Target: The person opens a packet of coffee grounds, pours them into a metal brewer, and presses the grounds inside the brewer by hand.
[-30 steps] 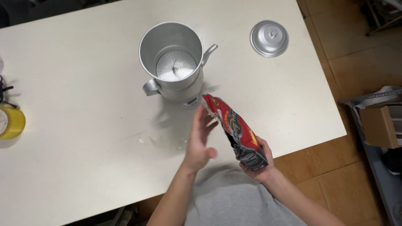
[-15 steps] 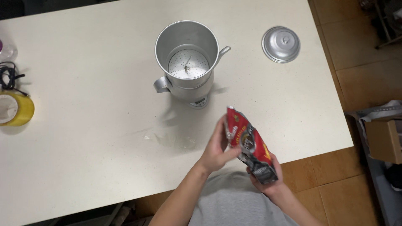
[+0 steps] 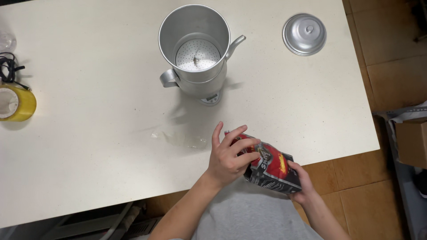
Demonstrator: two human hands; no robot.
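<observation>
A red and black foil bag (image 3: 272, 165) is held over the near edge of the white table (image 3: 89, 146). My left hand (image 3: 227, 156) grips its top end with the fingers curled over it. My right hand (image 3: 302, 183) supports the bag's lower end from beneath. Farther back on the table stands an open aluminium coffee pot (image 3: 195, 49) with a perforated filter basket visible inside, resting on a small scale. Its round metal lid (image 3: 304, 34) lies upright to the right.
A small puddle of clear liquid or film (image 3: 182, 138) lies on the table in front of the pot. A yellow tape roll (image 3: 15, 103) and a black cable (image 3: 8, 70) sit at the left edge. A cardboard box (image 3: 411, 140) stands on the floor at right.
The bag has tipped from upright to lying flatter and lower toward me. My left hand moved from beside it onto its top end. The view shifted, so the pot appears closer.
</observation>
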